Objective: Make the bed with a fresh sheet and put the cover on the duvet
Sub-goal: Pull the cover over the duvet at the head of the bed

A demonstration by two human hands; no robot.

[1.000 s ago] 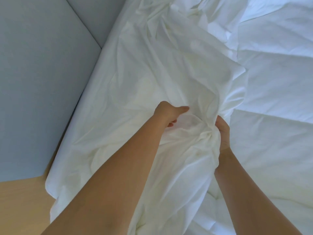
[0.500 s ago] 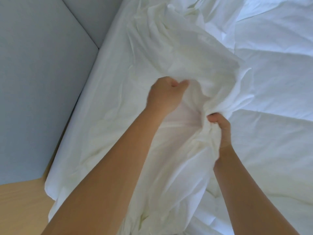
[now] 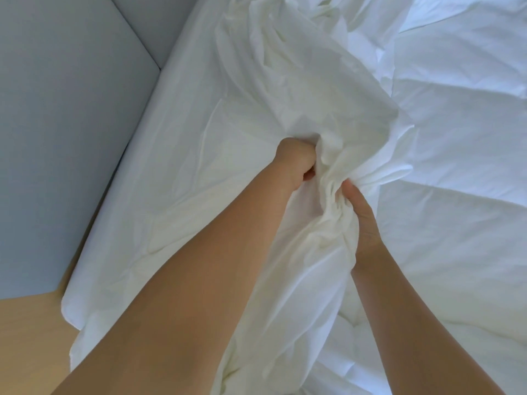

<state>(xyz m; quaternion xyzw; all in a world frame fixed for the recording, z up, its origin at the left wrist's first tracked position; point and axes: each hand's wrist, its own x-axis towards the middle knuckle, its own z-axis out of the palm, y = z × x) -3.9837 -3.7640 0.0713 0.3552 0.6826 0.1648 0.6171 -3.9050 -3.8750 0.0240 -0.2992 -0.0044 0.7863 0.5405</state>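
White, slightly creamy cloth, judged to be the duvet cover (image 3: 299,89), lies heaped from the top centre of the frame down to the lower centre, on the bed (image 3: 119,238). Cooler white bedding (image 3: 462,143) spreads flatter over the right half. Duvet or sheet: cannot tell.

Left hand (image 3: 295,163), centre of frame: fist clenched tight on a fold of the cover. Right hand (image 3: 360,218), just below and to the right of it: thumb up, fingers wrapped round a thick gathered rope of the same cloth. The bunch stands between the two hands and touches both.

Change: half a second ago the left hand was a little further left, thumb out, with an open hollow of cloth between the hands. Now it has come in toward the right hand and clenched, and the hollow has closed into tight pleats. The right hand keeps nearly the same spot.

Reading: the cloth is being gathered hand over hand, probably to reach the cover's far end or its opening. No opening is visible. The cover is not yet on the duvet, so this step looks early.

Also noted: grey padded panel (image 3: 62,115) upper left, wood floor (image 3: 25,346) lower left.
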